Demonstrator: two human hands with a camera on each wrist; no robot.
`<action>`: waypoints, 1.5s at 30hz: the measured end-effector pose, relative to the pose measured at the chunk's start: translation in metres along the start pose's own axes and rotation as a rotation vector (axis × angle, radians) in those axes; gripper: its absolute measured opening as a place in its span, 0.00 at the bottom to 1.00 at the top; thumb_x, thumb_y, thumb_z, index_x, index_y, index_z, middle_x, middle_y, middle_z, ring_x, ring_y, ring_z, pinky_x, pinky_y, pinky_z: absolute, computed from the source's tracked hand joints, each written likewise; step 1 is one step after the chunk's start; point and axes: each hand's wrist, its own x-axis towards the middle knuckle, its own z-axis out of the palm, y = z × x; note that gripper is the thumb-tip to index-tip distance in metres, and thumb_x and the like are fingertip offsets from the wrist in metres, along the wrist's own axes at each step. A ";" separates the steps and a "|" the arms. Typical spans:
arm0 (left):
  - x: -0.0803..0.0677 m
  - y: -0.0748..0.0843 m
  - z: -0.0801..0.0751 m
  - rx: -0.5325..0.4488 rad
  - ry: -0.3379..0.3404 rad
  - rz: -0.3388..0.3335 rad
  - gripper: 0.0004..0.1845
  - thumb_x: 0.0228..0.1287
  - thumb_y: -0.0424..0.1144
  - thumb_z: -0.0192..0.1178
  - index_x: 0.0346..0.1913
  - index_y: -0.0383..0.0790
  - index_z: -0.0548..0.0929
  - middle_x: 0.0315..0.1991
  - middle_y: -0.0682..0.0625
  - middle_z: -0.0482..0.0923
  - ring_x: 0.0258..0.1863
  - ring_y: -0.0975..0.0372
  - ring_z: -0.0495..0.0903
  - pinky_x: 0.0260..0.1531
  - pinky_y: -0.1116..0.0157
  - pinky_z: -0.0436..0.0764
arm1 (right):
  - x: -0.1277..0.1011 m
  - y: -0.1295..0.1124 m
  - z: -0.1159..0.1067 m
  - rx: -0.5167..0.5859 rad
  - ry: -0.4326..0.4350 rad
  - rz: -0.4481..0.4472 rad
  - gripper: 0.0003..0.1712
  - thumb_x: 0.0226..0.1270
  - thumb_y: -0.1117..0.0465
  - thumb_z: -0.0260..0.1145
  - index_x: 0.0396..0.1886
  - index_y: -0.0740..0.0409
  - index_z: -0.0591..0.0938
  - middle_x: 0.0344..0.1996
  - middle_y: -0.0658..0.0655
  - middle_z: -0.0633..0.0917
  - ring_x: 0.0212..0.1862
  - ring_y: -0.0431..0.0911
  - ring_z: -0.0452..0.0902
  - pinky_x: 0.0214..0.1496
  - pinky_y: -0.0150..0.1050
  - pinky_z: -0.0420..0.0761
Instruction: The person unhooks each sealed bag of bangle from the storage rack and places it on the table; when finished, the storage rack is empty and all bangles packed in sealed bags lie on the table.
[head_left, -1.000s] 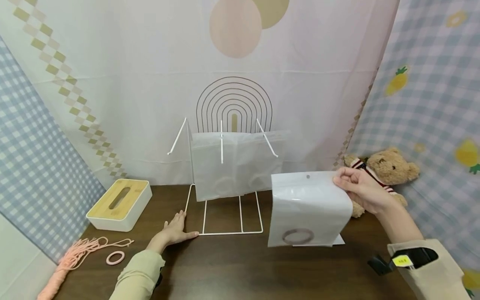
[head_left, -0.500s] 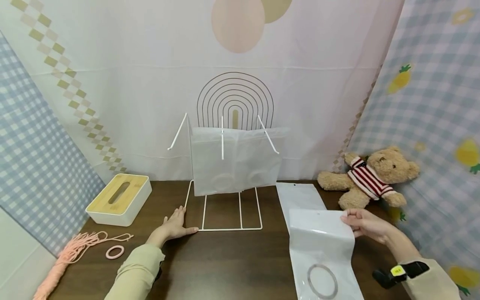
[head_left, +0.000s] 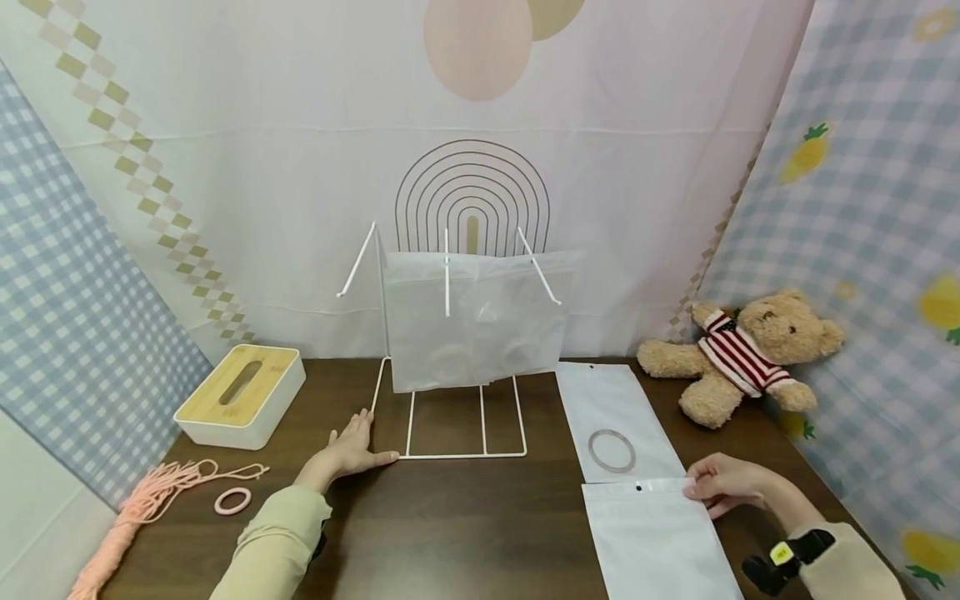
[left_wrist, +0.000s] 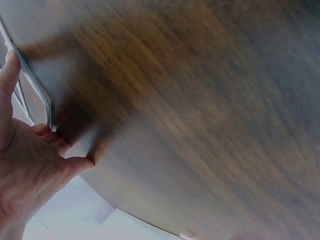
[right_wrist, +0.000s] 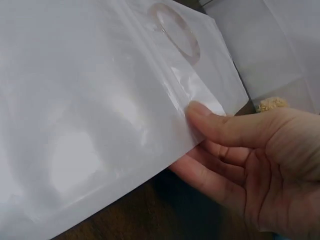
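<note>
My right hand point(head_left: 733, 483) pinches the upper right corner of a white zip bag point(head_left: 660, 537) at the table's right front. In the right wrist view the thumb point(right_wrist: 215, 122) lies on top of the bag and the other fingers are under it. Behind it lies a second white bag point(head_left: 600, 396) with a round ring point(head_left: 611, 451) showing. At the near left corner of the white wire rack point(head_left: 462, 457), my left hand point(head_left: 347, 450) rests with spread fingers touching the base wire. Translucent bags point(head_left: 480, 325) hang on the rack below its hooks.
A tissue box with a wooden lid point(head_left: 238, 396) stands at the left. Near it lie a pink ring point(head_left: 232, 501) and a bundle of pink cord point(head_left: 135, 517). A teddy bear point(head_left: 738, 354) in a striped shirt leans at the back right. Curtains surround the brown table point(head_left: 450, 525).
My right hand has brought the bag down and toward me, from being held up curved to lying flat before the other bag. My left hand stays at the rack's corner.
</note>
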 end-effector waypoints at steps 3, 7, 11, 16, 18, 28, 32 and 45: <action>0.001 0.000 -0.001 0.000 0.002 0.001 0.52 0.55 0.56 0.60 0.67 0.21 0.47 0.69 0.26 0.41 0.69 0.38 0.43 0.61 0.35 0.43 | 0.001 -0.002 0.003 -0.077 0.063 0.000 0.10 0.62 0.61 0.61 0.33 0.67 0.78 0.21 0.46 0.77 0.26 0.36 0.74 0.29 0.31 0.81; 0.001 -0.001 -0.002 0.001 0.004 -0.001 0.52 0.55 0.56 0.60 0.67 0.21 0.47 0.69 0.26 0.41 0.69 0.38 0.42 0.61 0.35 0.43 | 0.001 -0.009 0.009 -0.208 0.157 0.030 0.13 0.58 0.62 0.65 0.31 0.70 0.78 0.18 0.47 0.74 0.23 0.37 0.72 0.26 0.32 0.80; 0.000 -0.003 0.000 0.003 0.007 -0.007 0.52 0.56 0.55 0.60 0.67 0.21 0.46 0.69 0.27 0.41 0.69 0.38 0.42 0.61 0.35 0.43 | 0.002 -0.021 0.015 -0.319 0.288 0.121 0.13 0.53 0.63 0.69 0.32 0.69 0.77 0.18 0.49 0.74 0.23 0.39 0.72 0.26 0.36 0.81; -0.001 -0.003 0.003 0.003 0.011 -0.013 0.52 0.55 0.56 0.60 0.67 0.21 0.47 0.69 0.27 0.41 0.69 0.38 0.43 0.61 0.35 0.43 | 0.009 -0.051 0.010 -0.312 0.387 0.096 0.17 0.60 0.59 0.64 0.40 0.70 0.75 0.26 0.56 0.78 0.29 0.44 0.75 0.31 0.41 0.81; -0.002 -0.004 0.003 -0.004 0.012 -0.015 0.52 0.55 0.56 0.60 0.67 0.21 0.47 0.69 0.26 0.41 0.69 0.38 0.43 0.61 0.35 0.43 | 0.016 -0.070 0.006 -0.280 0.385 0.016 0.21 0.63 0.56 0.60 0.45 0.71 0.74 0.30 0.58 0.79 0.32 0.44 0.77 0.34 0.41 0.81; -0.002 0.000 -0.005 0.025 -0.018 -0.044 0.51 0.55 0.54 0.61 0.67 0.20 0.47 0.69 0.26 0.41 0.69 0.38 0.44 0.61 0.36 0.45 | 0.068 -0.201 0.013 -0.269 0.484 -0.332 0.38 0.69 0.45 0.50 0.66 0.68 0.57 0.60 0.71 0.67 0.59 0.60 0.68 0.59 0.49 0.72; 0.000 0.002 -0.004 0.025 -0.026 -0.046 0.51 0.55 0.53 0.61 0.67 0.20 0.48 0.69 0.27 0.41 0.69 0.38 0.44 0.62 0.36 0.46 | 0.077 -0.247 0.013 -0.210 0.620 -0.396 0.43 0.67 0.43 0.52 0.71 0.59 0.48 0.69 0.67 0.56 0.69 0.62 0.53 0.67 0.55 0.60; 0.003 0.004 -0.001 0.011 -0.017 -0.048 0.50 0.55 0.53 0.61 0.67 0.20 0.48 0.69 0.27 0.41 0.69 0.38 0.43 0.62 0.36 0.44 | 0.081 -0.276 0.010 -0.215 0.873 -0.558 0.21 0.64 0.60 0.59 0.55 0.66 0.74 0.30 0.54 0.78 0.38 0.45 0.79 0.40 0.31 0.79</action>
